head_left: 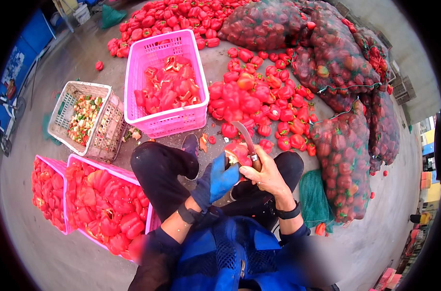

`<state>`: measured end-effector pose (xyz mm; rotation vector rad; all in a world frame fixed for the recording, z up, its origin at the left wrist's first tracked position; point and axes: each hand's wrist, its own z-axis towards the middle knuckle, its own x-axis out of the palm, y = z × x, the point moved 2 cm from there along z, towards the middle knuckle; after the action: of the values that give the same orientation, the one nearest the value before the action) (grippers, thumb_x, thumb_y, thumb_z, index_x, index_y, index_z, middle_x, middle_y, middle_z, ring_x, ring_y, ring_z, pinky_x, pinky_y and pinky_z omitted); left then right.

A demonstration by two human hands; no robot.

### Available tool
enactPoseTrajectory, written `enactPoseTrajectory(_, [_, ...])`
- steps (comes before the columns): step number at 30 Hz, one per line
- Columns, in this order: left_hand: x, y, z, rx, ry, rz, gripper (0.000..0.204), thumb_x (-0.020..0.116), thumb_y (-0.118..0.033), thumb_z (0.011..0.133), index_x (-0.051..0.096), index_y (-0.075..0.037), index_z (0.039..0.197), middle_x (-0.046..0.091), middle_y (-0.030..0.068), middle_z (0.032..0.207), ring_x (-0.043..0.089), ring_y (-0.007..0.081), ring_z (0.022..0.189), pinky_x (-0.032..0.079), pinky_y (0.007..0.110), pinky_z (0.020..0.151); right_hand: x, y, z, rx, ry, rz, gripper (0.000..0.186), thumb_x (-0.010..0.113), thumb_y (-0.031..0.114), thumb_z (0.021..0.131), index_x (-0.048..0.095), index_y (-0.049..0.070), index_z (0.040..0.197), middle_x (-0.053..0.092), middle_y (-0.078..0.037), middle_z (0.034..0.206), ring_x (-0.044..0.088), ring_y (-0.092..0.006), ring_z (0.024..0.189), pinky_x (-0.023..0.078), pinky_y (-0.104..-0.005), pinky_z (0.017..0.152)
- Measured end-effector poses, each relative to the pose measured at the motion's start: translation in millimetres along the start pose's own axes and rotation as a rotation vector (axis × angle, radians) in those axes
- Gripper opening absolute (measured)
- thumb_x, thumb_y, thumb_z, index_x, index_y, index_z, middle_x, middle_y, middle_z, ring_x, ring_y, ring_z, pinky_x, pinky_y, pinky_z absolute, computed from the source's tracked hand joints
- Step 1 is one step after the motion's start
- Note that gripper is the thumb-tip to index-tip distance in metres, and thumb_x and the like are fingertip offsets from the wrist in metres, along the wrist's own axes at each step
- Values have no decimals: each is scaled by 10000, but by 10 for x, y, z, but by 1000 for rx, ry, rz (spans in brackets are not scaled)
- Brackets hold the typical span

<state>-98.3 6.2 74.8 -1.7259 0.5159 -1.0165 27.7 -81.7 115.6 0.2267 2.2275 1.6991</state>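
Crates (104, 168), pink and heaped with opened red bell peppers (109, 208), far left, so looks like plenty done. Grubby white crate (110, 123) of cores and scraps (85, 116) next, then big pink crate (174, 122), part full of cut pieces (169, 87). Between the knees: blue-gloved left hand (223, 180) gripping a cut-into bell pepper (237, 153), right hand (266, 173) wrapped round a curved knife (245, 134). Loads left, judging by loose whole peppers (278, 106) and stuffed mesh sacks (344, 162) rightward.

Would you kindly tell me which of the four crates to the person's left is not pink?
The grimy white crate, left of the upper pink crate; it holds pale, red and green scraps, whereas the other three hold red pepper pieces.
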Motion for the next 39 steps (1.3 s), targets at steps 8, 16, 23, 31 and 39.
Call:
enactPoseTrajectory(8, [-143, 227, -160, 170, -237, 341, 316, 648, -165, 823, 568, 34, 1055, 675, 142, 907, 643, 166, 840, 512, 340, 741, 81, -1, 13, -332, -48, -494, 584, 776, 257, 753, 530, 10, 1222, 587, -148, 1058, 601, -302, 1007, 483, -371, 862])
enactPoseTrajectory(16, [-132, 229, -238, 93, -176, 440, 317, 630, -180, 827, 578, 13, 1073, 666, 130, 929, 633, 159, 850, 504, 333, 743, 74, 28, -28, -262, 7, -545, 504, 761, 218, 719, 545, -2, 1117, 554, -163, 906, 594, -297, 787, 485, -376, 709])
enactPoseTrajectory(23, [-93, 517, -377, -7, -49, 134, 303, 542, -189, 898, 582, -4, 1135, 650, 129, 982, 630, 172, 871, 503, 331, 761, 146, -168, -52, -242, 66, -625, 427, 744, 241, 742, 543, -6, 1027, 543, -141, 800, 567, -272, 703, 462, -365, 630])
enactPoseTrajectory(31, [-364, 747, -594, -183, 233, -48, 337, 487, -327, 969, 574, -4, 1006, 642, 142, 914, 643, 291, 821, 512, 418, 740, 74, -359, -47, 316, 288, 89, 345, 676, 202, 833, 545, 2, 1082, 559, -4, 734, 474, -35, 561, 323, -211, 446])
enactPoseTrajectory(39, [-366, 463, -572, -610, 384, -1128, 504, 304, -540, 953, 565, -114, 884, 633, 159, 800, 600, 386, 702, 468, 506, 674, 89, -262, 335, 266, 335, 177, 352, 667, 215, 875, 542, 4, 1128, 629, -22, 760, 552, -50, 545, 384, -197, 425])
